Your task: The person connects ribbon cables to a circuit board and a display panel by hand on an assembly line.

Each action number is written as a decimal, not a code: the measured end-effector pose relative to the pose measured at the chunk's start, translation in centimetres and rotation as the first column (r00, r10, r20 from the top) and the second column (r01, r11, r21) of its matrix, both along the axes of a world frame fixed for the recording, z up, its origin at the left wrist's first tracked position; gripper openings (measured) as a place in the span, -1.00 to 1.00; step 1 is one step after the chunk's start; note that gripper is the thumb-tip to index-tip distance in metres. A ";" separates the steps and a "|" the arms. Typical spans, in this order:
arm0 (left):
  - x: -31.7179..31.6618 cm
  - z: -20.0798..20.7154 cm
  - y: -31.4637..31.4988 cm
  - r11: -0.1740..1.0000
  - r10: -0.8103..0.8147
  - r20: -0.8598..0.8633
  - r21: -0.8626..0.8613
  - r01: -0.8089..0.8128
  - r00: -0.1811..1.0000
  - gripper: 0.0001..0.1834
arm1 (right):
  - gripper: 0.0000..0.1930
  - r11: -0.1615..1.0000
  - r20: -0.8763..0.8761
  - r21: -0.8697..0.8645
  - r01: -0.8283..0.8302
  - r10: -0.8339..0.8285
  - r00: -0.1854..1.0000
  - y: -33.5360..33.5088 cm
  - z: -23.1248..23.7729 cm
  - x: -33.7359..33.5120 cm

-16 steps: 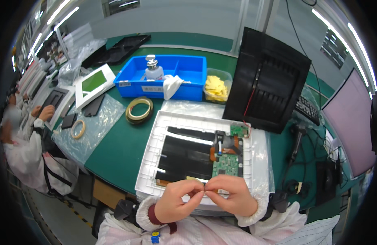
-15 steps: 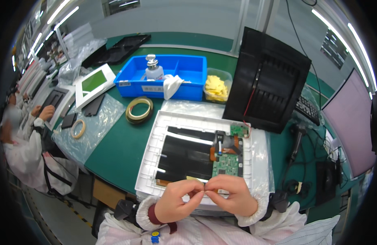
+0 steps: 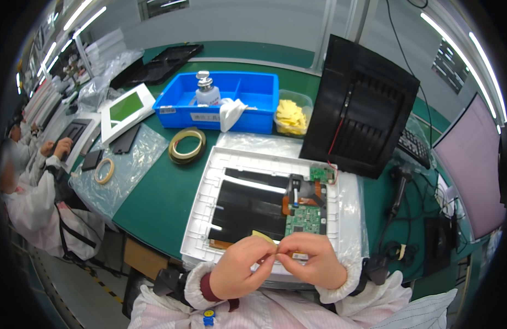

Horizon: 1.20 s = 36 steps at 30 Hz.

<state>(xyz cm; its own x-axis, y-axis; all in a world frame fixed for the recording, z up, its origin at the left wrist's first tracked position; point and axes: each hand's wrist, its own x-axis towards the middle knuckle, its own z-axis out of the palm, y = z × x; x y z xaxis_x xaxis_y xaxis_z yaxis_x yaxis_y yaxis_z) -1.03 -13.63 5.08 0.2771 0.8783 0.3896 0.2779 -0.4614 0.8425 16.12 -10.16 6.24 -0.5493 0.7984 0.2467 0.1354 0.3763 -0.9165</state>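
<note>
My left hand [image 3: 240, 270] and my right hand [image 3: 314, 262] meet fingertip to fingertip over the near edge of an opened white device housing [image 3: 196, 222]. Both are closed in a pinch. A small yellow slip [image 3: 263, 236] sticks out beyond the fingers of my left hand; its lower end is hidden at the pinch. Whatever sits between my right fingertips is too small to make out. Inside the housing are a glossy black panel [image 3: 251, 205], a green circuit board [image 3: 304, 221] and a smaller green board [image 3: 321, 175] with a red wire.
A black back cover [image 3: 360, 104] stands upright behind the housing. Farther back are a blue bin [image 3: 215, 119] with a pump bottle [image 3: 207, 94] and a tub of yellow slips [image 3: 292, 117]. Tape rolls [image 3: 186, 146] lie left. A scanner [image 3: 397, 192] and monitor [image 3: 473, 159] stand right. A co-worker sits at left.
More of the yellow slip shows above my left fingers, tilted upward. Both hands stay pinched together in nearly the same place.
</note>
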 end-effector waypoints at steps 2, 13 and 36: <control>0.1 -0.1 0.1 0.999 0.006 0.009 0.033 -0.006 1.000 -0.92 | -0.91 1.000 -0.006 -0.005 0.004 -0.004 1.000 0.1 -0.1 0.0; 0.0 -0.1 0.2 1.000 0.000 0.003 -0.001 0.000 1.000 -0.92 | -0.93 1.000 0.019 0.007 0.009 -0.009 1.000 0.3 -0.2 0.0; 0.0 -1.0 0.3 0.999 -0.019 0.006 0.039 0.019 1.000 -0.93 | -0.93 0.988 -0.027 -0.130 -0.083 0.080 0.996 0.7 -0.7 0.4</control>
<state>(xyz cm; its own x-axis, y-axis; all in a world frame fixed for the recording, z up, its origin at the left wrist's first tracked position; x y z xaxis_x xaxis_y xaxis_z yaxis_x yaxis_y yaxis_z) -1.04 -13.28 4.11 0.2909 0.8571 0.4251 0.2634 -0.4989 0.8257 16.49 -9.51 5.53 -0.6093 0.7776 0.1552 0.0889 0.2615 -0.9611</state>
